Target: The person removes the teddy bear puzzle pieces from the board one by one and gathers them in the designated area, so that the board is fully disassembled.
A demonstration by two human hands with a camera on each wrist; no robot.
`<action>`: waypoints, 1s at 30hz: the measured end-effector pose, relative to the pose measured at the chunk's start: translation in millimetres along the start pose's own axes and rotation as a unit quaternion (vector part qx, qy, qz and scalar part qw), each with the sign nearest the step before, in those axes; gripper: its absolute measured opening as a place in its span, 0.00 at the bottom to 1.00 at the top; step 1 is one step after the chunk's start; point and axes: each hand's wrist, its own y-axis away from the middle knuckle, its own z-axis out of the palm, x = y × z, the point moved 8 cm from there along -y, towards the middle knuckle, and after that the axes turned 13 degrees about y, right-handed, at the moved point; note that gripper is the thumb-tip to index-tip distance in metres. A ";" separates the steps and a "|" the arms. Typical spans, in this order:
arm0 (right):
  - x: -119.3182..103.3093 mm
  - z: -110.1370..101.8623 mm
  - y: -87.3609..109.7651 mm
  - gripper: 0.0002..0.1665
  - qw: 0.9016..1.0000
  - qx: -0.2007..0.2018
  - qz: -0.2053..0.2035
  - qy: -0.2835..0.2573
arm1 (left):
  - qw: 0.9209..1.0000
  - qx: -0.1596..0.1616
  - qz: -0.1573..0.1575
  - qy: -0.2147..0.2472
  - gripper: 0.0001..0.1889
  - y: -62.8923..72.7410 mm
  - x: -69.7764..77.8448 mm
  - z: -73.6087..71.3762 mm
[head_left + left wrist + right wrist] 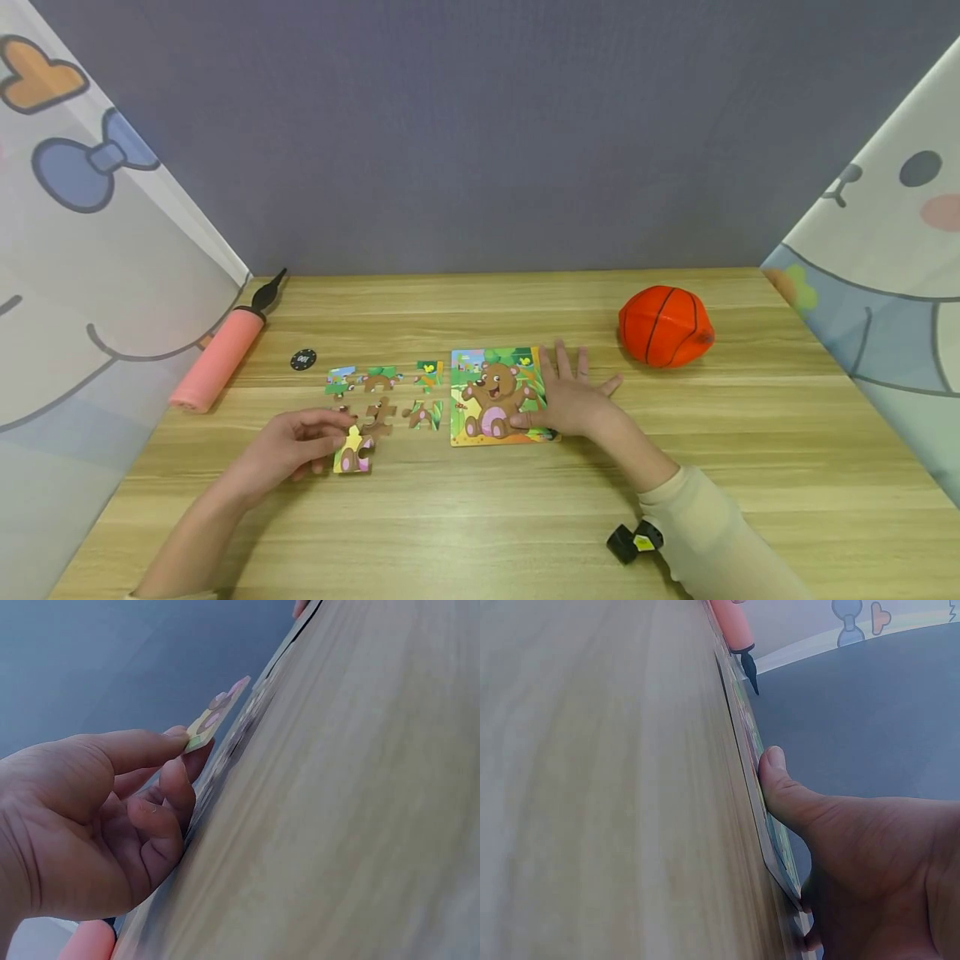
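Note:
My left hand (288, 446) pinches a jigsaw puzzle piece (351, 454) by its edge between thumb and finger; it shows part of a brown bear on yellow. In the left wrist view the piece (217, 712) is tilted up from the table. Several loose puzzle pieces (381, 379) lie in rows just beyond this hand. To their right is a square bear picture board (491, 400). The right hand (573, 400) rests on the board's right edge with fingers spread, its thumb on the picture, as the right wrist view also shows.
A pink hand pump (221, 358) with a black nozzle lies at the left, near a black round chip (303, 359). At the back right sits a dented red ball (663, 327) with black lines. A grey wall (495, 142) stands behind the wooden table (450, 533).

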 end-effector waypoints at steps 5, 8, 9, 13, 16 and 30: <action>0.3 0.9 -0.9 0.76 1.000 -0.002 0.001 0.000 | 1.000 -0.001 -0.002 0.005 0.20 5.3 -3.5 -7.1; 0.4 1.6 -1.4 0.76 1.000 -0.003 0.001 -0.003 | 1.000 0.002 -0.007 0.013 0.20 8.2 -5.9 -10.8; 0.4 1.7 -1.5 0.76 1.000 -0.004 0.001 -0.003 | 1.000 0.001 -0.009 0.016 0.20 9.1 -6.5 -11.7; 0.4 1.0 -1.5 0.77 1.000 -0.004 -0.001 -0.007 | 1.000 0.000 -0.008 0.020 0.18 12.4 -7.3 -14.8; 0.1 0.1 -1.2 0.77 1.000 -0.004 -0.003 -0.010 | 1.000 -0.003 -0.004 0.021 0.18 14.4 -7.1 -16.7; -1.0 -0.5 -1.0 0.77 1.000 -0.005 -0.006 -0.004 | 0.999 0.025 -0.021 -0.040 0.17 20.8 -7.4 -28.7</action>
